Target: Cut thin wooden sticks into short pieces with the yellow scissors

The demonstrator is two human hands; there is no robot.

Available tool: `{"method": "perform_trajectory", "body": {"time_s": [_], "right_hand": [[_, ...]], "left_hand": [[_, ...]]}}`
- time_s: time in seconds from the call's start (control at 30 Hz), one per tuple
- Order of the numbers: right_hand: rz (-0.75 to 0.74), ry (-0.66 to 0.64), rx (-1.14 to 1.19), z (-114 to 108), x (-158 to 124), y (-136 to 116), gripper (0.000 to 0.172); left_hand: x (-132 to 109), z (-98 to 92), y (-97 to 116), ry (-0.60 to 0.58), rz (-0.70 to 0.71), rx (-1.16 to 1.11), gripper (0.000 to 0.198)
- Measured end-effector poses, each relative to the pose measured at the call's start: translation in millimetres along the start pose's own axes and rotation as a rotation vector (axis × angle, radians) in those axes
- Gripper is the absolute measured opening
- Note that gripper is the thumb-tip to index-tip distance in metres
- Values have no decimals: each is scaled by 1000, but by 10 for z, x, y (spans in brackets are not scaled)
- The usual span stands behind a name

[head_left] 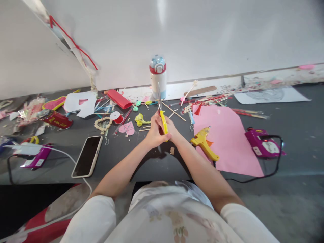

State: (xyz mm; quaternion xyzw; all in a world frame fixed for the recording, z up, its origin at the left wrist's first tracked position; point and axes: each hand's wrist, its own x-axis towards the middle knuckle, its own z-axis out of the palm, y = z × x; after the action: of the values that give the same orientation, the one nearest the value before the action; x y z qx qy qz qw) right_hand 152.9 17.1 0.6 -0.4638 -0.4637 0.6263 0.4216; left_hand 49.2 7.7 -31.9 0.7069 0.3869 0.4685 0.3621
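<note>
My left hand (153,133) and my right hand (172,129) meet in front of me, just above the table. Both are closed around the yellow handles of a pair of scissors (164,122). The metal blades point forward, away from me, toward the bottle. My left thumb reaches across the lower end of the handle, and some fingers of both hands are hidden behind it. Below my right wrist lies a small bunch of short wooden pieces (172,150). Ahead of my left hand sits a crumpled yellow paper piece (140,120), with thin sticks (174,112) in front of my right.
A bottle (159,79) stands against the white wall. Rightward, a yellow glue gun (205,143) rests on pink paper (227,135), beside a purple power box (263,143). Leftward lie a phone (86,157), a red thread spool (116,117) and a red can (56,119).
</note>
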Motion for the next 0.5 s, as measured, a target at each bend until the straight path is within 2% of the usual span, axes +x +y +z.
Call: {"method": "perform_trajectory", "body": {"time_s": [0.13,0.33,0.5], "right_hand": [[-3,-9,6,5,-11,-11,47],[-59,-43,0,-12,15,43,46],[-16,-32,23,6,-26,-42,45]], "left_hand": [[-9,-5,47,14,-18,21,101],[-18,-15,82,1,-38,-15,107],[5,-11,110,-25,-69,-92,107]]}}
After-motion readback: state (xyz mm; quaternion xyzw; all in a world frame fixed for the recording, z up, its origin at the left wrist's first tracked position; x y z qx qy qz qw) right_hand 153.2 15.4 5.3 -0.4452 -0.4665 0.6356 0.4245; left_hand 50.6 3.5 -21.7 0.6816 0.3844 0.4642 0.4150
